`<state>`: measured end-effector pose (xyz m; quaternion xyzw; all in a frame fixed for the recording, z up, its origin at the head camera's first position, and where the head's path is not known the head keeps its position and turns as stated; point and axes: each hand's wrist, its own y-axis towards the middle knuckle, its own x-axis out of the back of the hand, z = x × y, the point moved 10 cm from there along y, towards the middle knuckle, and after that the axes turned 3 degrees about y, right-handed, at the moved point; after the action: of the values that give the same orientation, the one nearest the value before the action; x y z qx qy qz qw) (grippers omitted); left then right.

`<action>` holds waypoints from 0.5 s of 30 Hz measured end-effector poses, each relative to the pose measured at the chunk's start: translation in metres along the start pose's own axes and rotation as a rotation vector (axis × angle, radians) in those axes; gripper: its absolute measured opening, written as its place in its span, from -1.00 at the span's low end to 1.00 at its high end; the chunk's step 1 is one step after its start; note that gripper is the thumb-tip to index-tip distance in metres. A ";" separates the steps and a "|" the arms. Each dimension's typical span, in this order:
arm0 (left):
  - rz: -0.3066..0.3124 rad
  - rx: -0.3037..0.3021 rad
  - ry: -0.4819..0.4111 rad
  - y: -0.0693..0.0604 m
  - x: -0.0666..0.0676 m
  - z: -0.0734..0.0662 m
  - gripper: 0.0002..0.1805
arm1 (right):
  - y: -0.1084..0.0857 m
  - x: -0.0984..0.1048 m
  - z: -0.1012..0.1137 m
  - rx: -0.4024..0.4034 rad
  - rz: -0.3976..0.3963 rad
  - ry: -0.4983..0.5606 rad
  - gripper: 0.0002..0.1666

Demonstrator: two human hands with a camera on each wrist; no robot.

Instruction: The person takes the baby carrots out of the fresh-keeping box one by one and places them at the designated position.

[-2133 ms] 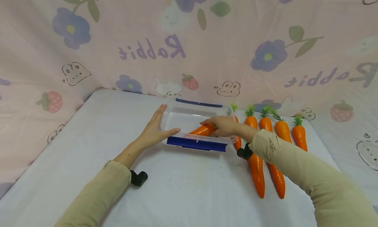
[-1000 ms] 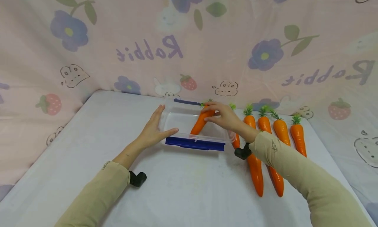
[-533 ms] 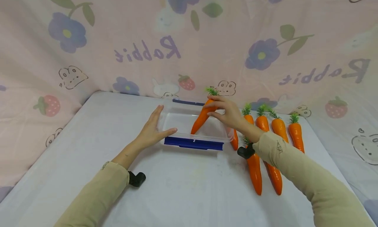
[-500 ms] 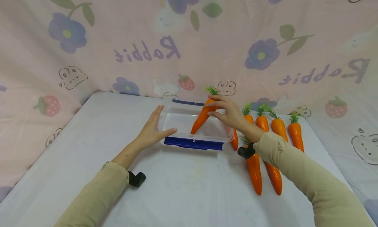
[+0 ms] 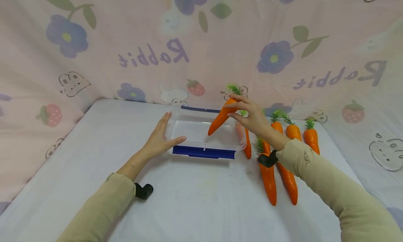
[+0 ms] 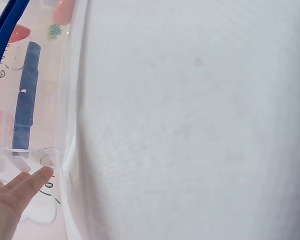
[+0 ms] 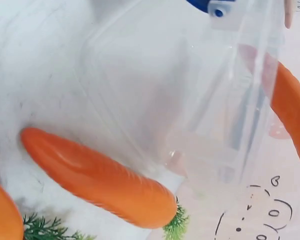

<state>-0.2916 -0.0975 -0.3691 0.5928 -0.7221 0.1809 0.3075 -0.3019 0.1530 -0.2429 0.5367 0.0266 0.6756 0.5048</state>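
My right hand [image 5: 252,119] pinches an orange carrot [image 5: 220,118] near its leafy top, between thumb and fingers. Tilted, with its tip pointing down and left, the carrot hangs over the clear plastic box [image 5: 189,130]. That box has dark blue clasp flaps [image 5: 203,152] along its long sides and no lid on it. At the box's left end rests my left hand [image 5: 158,139], fingers straight and thumb spread along the near corner. The left wrist view shows fingertips [image 6: 37,182] by the box's end. Through the right wrist view, the held carrot [image 7: 292,112] appears partly behind the clear wall.
One carrot [image 5: 247,144] lies just beyond the box's right end. Several more, such as a front carrot [image 5: 268,180] and a rear carrot [image 5: 311,140], lie further right, partly under my right arm. A rabbit-print curtain [image 5: 201,60] hangs behind the white table [image 5: 189,196].
From lying low inside the box, the carrot has been turned tip-down and raised up and right by my right hand. My left hand stays at the box's left end.
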 end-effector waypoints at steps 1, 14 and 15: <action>-0.001 -0.004 0.000 0.000 0.000 0.000 0.15 | 0.000 0.002 0.001 0.004 -0.008 -0.001 -0.64; 0.005 -0.016 0.008 0.001 0.000 -0.001 0.17 | -0.007 0.039 0.003 0.000 -0.057 -0.047 -0.63; 0.004 -0.014 0.005 0.001 0.000 -0.001 0.17 | -0.008 0.042 0.002 0.000 -0.060 -0.056 -0.63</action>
<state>-0.2921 -0.0964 -0.3682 0.5887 -0.7237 0.1780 0.3130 -0.2912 0.1857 -0.2173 0.5545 0.0284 0.6449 0.5251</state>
